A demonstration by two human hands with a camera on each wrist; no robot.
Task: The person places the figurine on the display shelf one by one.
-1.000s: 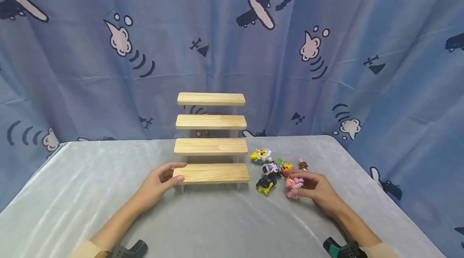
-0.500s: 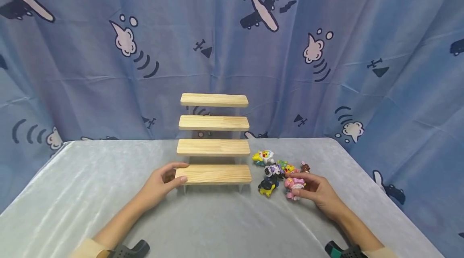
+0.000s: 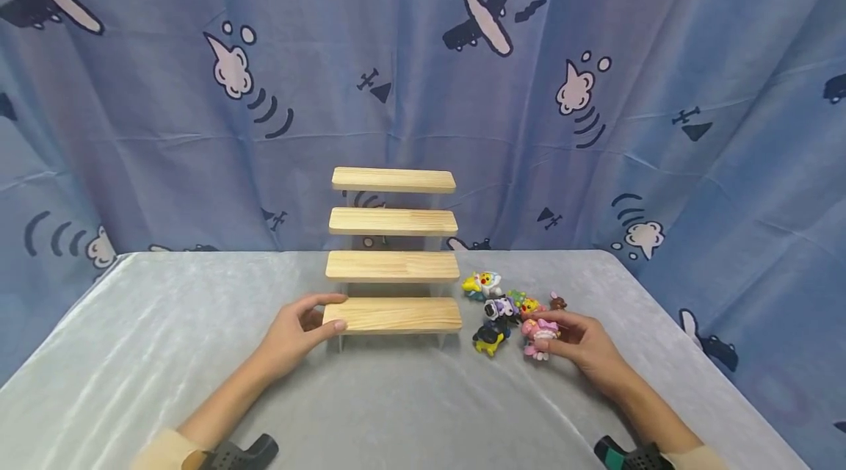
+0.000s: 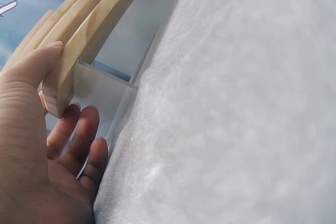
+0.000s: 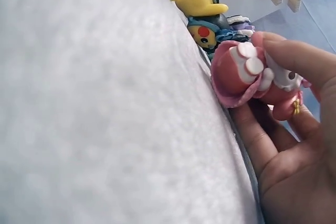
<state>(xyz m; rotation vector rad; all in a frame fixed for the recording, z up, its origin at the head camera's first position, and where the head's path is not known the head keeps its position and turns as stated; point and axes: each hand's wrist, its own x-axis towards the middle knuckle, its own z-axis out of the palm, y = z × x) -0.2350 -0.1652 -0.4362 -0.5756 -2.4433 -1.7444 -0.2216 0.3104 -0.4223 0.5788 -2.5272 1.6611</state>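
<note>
With my right hand I grasp the pink figure between thumb and fingers; whether its weight rests on the cloth, I cannot tell. My left hand pinches the near end of the lowest wooden board; light pressure should be enough for steadying. The black-and-yellow figure lies just to the left of my right hand, so I judge a straight upward lift safer than a sideways drag.
</note>
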